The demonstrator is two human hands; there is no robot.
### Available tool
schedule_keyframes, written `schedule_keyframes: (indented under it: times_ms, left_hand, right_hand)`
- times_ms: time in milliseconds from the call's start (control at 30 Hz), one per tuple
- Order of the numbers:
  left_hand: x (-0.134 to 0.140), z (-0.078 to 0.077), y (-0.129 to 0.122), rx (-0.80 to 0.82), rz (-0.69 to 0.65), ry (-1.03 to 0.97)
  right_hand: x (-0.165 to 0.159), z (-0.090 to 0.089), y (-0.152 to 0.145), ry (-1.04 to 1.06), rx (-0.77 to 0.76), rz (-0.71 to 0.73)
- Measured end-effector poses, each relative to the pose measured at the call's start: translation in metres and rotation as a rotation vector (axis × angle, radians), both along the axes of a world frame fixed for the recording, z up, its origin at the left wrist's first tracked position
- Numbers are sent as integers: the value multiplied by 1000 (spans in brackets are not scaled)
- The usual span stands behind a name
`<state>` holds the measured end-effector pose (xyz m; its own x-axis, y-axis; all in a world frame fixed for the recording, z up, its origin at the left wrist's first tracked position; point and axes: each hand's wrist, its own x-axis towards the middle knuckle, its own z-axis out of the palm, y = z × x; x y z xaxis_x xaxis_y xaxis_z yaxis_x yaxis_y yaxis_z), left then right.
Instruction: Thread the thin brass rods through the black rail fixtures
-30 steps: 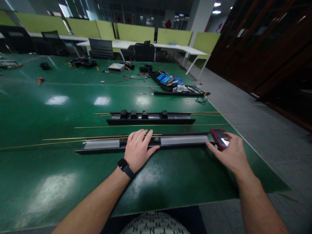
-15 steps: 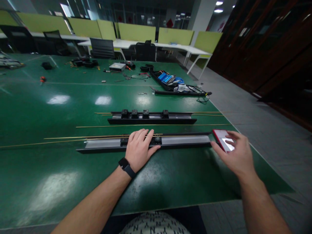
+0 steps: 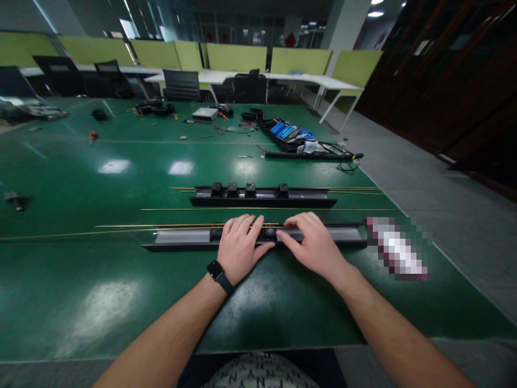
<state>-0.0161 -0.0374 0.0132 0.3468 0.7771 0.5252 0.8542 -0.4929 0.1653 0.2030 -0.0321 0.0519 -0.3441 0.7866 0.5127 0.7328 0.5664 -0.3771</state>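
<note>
Across the green table in front of me lies a long black channel (image 3: 347,234) with a pale inner face. Small black blocks (image 3: 270,233) sit inside it, and thin brass-coloured rods (image 3: 177,226) run along it and out past its left end. My left hand (image 3: 241,242), a dark watch on its wrist, lies over the channel with thumb and fingers apart, covering part of the blocks. Just right of the visible block is my right hand (image 3: 313,242), thumb and fingers apart over the channel. Nothing shows in its grasp.
Farther back lies a shorter black channel (image 3: 262,202) with several black blocks and rods. A single rod (image 3: 363,209) lies between the channels. A pixelated phone-like object (image 3: 398,250) is right of the near channel. Tools and a black tray of packets (image 3: 283,131) lie beyond.
My right hand has left the red-edged phone and moved left to the channel beside the block. My left hand stays on the channel. The view has shifted slightly left.
</note>
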Motion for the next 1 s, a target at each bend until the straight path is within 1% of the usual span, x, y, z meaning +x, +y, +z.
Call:
schedule_keyframes:
  times_ms: [133, 400, 667, 733, 900, 1000]
  left_hand:
    - [0, 0, 1, 7, 0, 1]
    - [0, -1, 1, -17, 9, 8]
    - [0, 1, 1, -2, 10, 10]
    - [0, 1, 1, -9, 9, 10]
    - [1, 2, 0, -18, 8, 4]
    - [1, 1, 1, -18, 9, 5]
  right_hand:
    - [-9, -10, 5, -47, 44, -67]
    - [-8, -23, 6, -101, 33, -85]
    - [26, -24, 5, -100, 48, -158]
    - [26, -24, 3, -101, 68, -162]
    - [13, -28, 3, -123, 126, -117]
    - [16, -28, 5, -147, 137, -131]
